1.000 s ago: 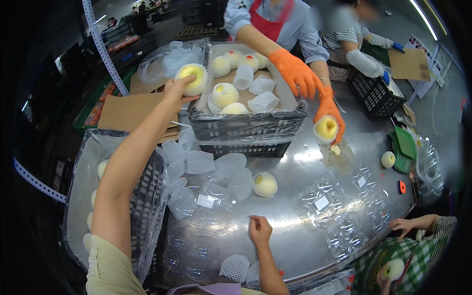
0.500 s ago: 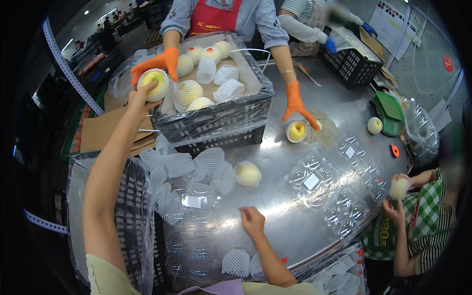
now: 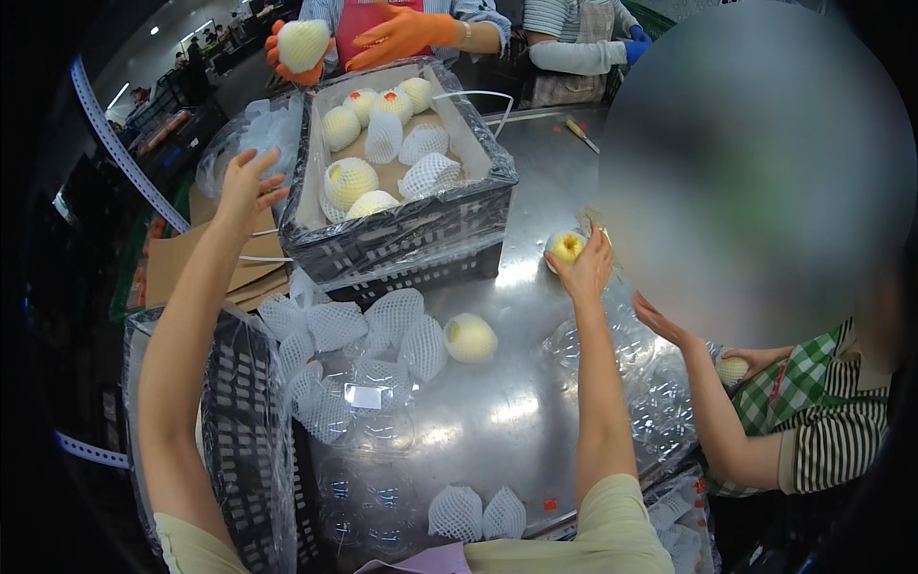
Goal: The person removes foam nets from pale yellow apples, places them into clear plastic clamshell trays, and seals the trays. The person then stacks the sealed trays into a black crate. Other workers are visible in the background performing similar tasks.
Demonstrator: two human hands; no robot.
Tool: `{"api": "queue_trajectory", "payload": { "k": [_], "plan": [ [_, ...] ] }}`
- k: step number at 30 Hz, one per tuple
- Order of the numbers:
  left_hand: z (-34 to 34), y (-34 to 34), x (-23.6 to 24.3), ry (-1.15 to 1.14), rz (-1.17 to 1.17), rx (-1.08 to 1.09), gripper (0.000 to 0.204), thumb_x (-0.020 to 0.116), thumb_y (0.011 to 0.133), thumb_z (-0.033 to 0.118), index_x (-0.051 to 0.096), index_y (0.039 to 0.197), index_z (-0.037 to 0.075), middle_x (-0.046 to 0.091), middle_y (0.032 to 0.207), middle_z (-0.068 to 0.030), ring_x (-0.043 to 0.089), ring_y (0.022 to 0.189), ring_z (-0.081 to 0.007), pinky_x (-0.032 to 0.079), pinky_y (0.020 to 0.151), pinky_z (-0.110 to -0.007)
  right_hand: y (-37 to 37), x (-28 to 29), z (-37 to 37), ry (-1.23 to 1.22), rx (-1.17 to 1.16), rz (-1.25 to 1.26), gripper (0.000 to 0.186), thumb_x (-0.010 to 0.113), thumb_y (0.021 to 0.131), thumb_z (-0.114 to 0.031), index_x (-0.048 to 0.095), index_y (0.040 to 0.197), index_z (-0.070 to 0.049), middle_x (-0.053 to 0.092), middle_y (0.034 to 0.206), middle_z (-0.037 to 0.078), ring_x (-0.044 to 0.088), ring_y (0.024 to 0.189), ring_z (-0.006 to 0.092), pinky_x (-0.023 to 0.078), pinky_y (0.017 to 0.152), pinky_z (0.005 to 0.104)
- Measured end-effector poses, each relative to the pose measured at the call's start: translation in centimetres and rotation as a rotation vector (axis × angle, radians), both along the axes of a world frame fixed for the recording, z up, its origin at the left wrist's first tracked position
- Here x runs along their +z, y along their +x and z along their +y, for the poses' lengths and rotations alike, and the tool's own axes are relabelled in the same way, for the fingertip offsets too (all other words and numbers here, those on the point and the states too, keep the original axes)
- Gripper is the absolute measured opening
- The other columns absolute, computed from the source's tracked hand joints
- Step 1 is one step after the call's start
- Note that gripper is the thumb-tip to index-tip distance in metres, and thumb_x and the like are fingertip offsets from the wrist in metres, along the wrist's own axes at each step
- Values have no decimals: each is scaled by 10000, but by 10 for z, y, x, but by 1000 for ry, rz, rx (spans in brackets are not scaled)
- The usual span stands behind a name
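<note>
At the far left, beside the fruit crate, my left hand (image 3: 251, 187) is raised with its fingers spread and nothing in them. My right hand (image 3: 588, 266) reaches across the steel table and has its thumb and fingers around a round yellow fruit (image 3: 566, 247), hollow side up. A foam-netted fruit (image 3: 303, 46) is in the orange-gloved hand of the person opposite; their other orange glove (image 3: 402, 36) is held over the crate's far edge. Closer to me, another netted fruit (image 3: 470, 339) stands on the table.
A plastic-wrapped black crate (image 3: 406, 230) holds netted fruits. Empty foam nets (image 3: 335, 325) and clear clamshell trays (image 3: 368, 493) lie at the left. A knife (image 3: 581, 134) lies at the back. At right, a person in a green checked apron (image 3: 765, 383) reaches in; a blurred patch covers that corner.
My left hand has let go of a fruit, now with the gloved person opposite. My right hand has moved forward and right onto the yellow fruit. The person at right has leaned in.
</note>
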State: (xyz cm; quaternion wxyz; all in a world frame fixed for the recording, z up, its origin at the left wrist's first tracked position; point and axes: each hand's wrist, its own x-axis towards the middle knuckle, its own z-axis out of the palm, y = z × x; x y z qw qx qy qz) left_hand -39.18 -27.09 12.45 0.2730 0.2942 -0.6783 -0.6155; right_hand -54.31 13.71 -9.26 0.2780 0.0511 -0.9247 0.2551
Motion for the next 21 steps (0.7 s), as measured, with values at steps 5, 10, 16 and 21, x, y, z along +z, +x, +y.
{"api": "queue_trajectory", "payload": {
  "k": [5,10,16,21],
  "plan": [
    [42,37,-3,-188,-87,-261,441,630,787,175,461,1176,53,462,1146,-116,580,840,-169,498,617,-270,-36,-20,-11,8,-14,-473,873,770,567,-285,301,1284,-120,398,1196,181,430,1108,378,412,882,429],
    [86,63,-3,-279,-76,-485,408,623,787,110,473,1161,50,481,1109,-104,591,798,-150,502,577,-248,-21,-15,-6,-159,136,-436,811,740,559,-217,348,1263,-118,421,1157,171,474,1045,373,435,847,419],
    [185,63,-44,-378,-197,-886,634,693,756,229,373,1282,78,402,1249,-154,526,1009,-221,516,734,-328,96,80,-10,-139,353,72,727,742,538,-173,438,1196,-115,432,1153,135,443,1038,345,426,835,424],
    [263,44,-74,-163,-60,-934,773,664,777,339,249,1386,106,245,1402,-150,393,1198,-266,372,963,-333,192,128,0,-134,372,20,740,752,512,-142,442,1184,-115,442,1158,118,436,1025,323,419,838,416]
  ]
}}
